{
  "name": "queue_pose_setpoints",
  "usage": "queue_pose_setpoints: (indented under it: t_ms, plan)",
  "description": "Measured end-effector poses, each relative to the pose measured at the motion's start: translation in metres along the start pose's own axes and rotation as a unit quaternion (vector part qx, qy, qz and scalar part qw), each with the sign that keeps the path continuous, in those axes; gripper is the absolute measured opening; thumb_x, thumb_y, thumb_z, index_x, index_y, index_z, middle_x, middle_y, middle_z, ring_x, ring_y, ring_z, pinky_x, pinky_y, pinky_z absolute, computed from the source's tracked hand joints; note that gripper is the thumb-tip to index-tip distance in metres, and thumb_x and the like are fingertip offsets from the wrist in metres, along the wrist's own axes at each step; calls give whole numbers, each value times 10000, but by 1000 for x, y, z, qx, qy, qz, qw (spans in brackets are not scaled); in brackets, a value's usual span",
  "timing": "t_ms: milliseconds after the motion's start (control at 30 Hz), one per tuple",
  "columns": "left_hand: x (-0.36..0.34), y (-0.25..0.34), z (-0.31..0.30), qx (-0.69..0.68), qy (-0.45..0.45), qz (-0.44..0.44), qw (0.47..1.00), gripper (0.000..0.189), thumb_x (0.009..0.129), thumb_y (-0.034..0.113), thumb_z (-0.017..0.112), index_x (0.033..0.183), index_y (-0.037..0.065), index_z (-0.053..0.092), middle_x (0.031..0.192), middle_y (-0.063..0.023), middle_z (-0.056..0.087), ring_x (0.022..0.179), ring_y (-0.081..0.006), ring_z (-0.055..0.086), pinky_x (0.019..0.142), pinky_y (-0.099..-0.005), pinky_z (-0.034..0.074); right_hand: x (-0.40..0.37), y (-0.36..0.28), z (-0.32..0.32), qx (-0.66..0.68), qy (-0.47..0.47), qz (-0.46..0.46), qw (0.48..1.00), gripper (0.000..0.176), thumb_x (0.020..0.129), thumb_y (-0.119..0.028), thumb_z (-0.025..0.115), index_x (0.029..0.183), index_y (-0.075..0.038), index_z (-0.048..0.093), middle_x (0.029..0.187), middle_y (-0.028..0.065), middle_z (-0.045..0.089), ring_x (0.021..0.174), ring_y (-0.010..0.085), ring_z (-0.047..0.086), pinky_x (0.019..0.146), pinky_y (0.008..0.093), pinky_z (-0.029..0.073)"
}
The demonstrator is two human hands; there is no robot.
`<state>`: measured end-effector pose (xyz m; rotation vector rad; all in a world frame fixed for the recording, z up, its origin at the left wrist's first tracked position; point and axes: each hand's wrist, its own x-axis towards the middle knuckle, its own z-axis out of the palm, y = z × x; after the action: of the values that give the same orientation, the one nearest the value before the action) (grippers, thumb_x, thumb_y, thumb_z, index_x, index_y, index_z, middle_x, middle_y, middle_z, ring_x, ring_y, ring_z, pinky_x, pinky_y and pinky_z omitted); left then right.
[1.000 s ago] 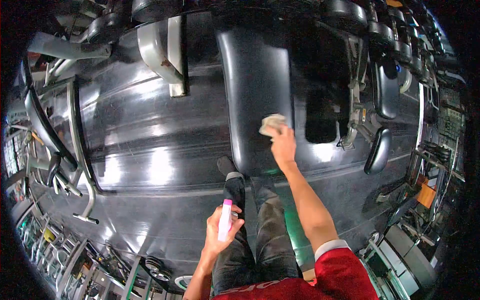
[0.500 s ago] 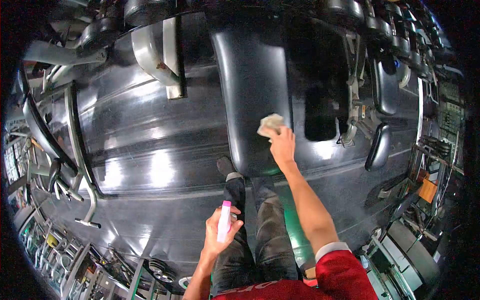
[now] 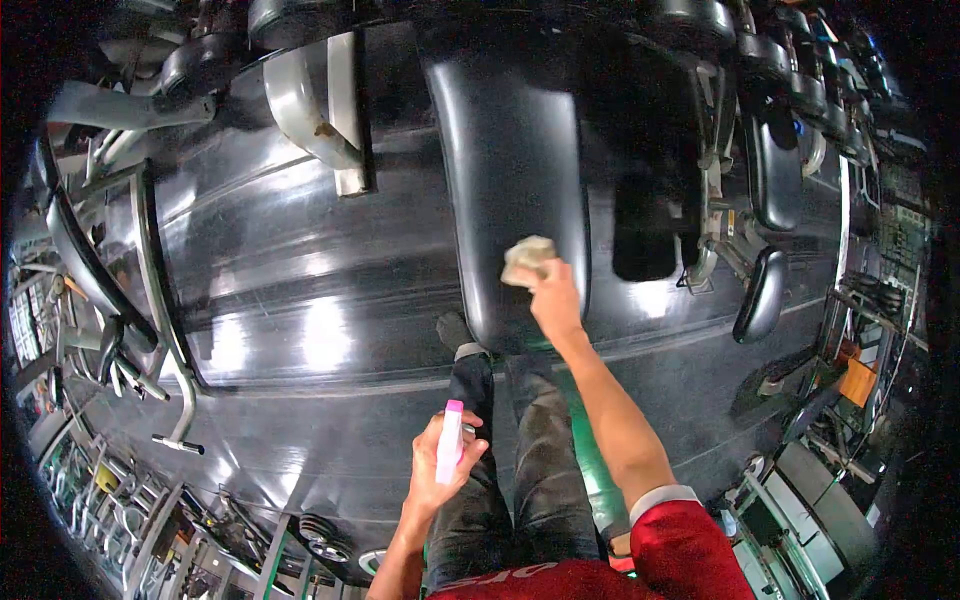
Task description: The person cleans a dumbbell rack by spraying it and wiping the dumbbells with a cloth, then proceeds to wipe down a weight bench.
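Note:
A long black padded bench (image 3: 505,150) stretches away from me at the centre. My right hand (image 3: 556,300) is closed on a crumpled pale cloth (image 3: 528,262), over the near part of the pad. Lower down, my left hand (image 3: 437,455) is wrapped round a white spray bottle with a pink top (image 3: 450,442), held in front of my legs and apart from the bench. Part of the bottle is hidden by the fingers.
Dumbbells (image 3: 690,22) line a rack at the top. A grey metal frame (image 3: 305,115) stands left of the bench, and another frame (image 3: 155,270) farther left. Smaller black pads (image 3: 765,295) are at the right. My foot (image 3: 452,330) is beside the bench's near end.
My right hand has moved slightly left with the cloth over the pad. The left hand and the bottle have barely moved.

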<state>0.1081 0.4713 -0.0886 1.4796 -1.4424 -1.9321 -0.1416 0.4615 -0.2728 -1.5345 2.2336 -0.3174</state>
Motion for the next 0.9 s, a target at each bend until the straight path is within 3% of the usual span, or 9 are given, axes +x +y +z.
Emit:
queue_pose_setpoints:
  t_ms: [100, 200, 267, 400, 467, 600, 667, 867, 900]
  plan:
    - [1, 8, -1, -32, 19, -54, 998, 241, 755, 30, 731, 956, 31, 599, 873, -37, 623, 672, -91, 554, 639, -249, 463, -6, -8, -5, -20, 111, 139, 984, 485, 697, 58, 598, 1114, -187, 644, 1026, 159, 498, 1004, 350, 492, 889, 450, 412]
    - [1, 5, -1, -7, 4, -30, 1000, 235, 759, 41, 730, 955, 35, 601, 890, -44, 626, 677, -99, 555, 639, -254, 464, -19, -50, 31, 7, 79, 104, 991, 485, 717, 26, 574, 1111, -246, 647, 1030, 112, 507, 966, 329, 493, 835, 440, 415]
    - [-2, 5, 1, -21, 0, -44, 999, 236, 762, 47, 730, 961, 37, 603, 888, -43, 625, 676, -104, 556, 640, -257, 465, -31, -68, 45, -25, -9, 1, 1000, 452, 746, -16, 557, 1090, -290, 657, 1035, 89, 518, 974, 304, 493, 829, 427, 410]
    - [-3, 6, -2, 4, -3, -39, 999, 239, 767, 62, 729, 972, 39, 607, 885, -41, 624, 678, -106, 556, 640, -261, 467, -32, -23, 27, -39, -3, -220, 975, 308, 751, -111, 606, 1024, -246, 651, 994, 89, 525, 918, 297, 505, 802, 436, 431]
    - [-5, 3, -3, -5, -1, -38, 999, 238, 769, 64, 728, 971, 37, 606, 890, -42, 625, 678, -103, 556, 639, -260, 467, -12, 2, 2, 49, -108, -11, 993, 339, 770, -69, 595, 1059, -233, 661, 996, 86, 546, 927, 308, 507, 815, 415, 444]
    - [-10, -1, 0, -29, 9, -35, 999, 239, 769, 66, 728, 969, 32, 603, 862, -41, 621, 676, -98, 558, 638, -259, 467, -16, 6, 2, -45, 144, 131, 980, 389, 747, -27, 600, 1059, -248, 672, 992, 90, 524, 937, 321, 508, 802, 426, 438]
    - [-13, -3, 1, -20, 2, -31, 999, 244, 766, 62, 730, 974, 32, 605, 839, -36, 617, 674, -98, 559, 637, -258, 467, -27, -17, 30, -36, 106, 97, 989, 385, 754, -39, 584, 1045, -275, 676, 1007, 95, 520, 942, 309, 503, 796, 410, 441]
    - [-24, -2, 3, -10, 2, -34, 999, 253, 760, 56, 734, 983, 38, 615, 784, -27, 601, 667, -99, 555, 633, -258, 465, -64, -20, 26, -46, -66, -289, 954, 297, 767, -145, 569, 1005, -303, 650, 1037, 67, 528, 963, 251, 513, 803, 370, 459]
    - [-25, -5, 2, -5, -2, -47, 999, 251, 760, 57, 734, 983, 40, 619, 788, -28, 602, 667, -99, 554, 633, -258, 465, -54, -10, 17, -48, -100, -256, 960, 283, 774, -150, 568, 1002, -294, 653, 1040, 74, 537, 972, 258, 521, 806, 373, 469]
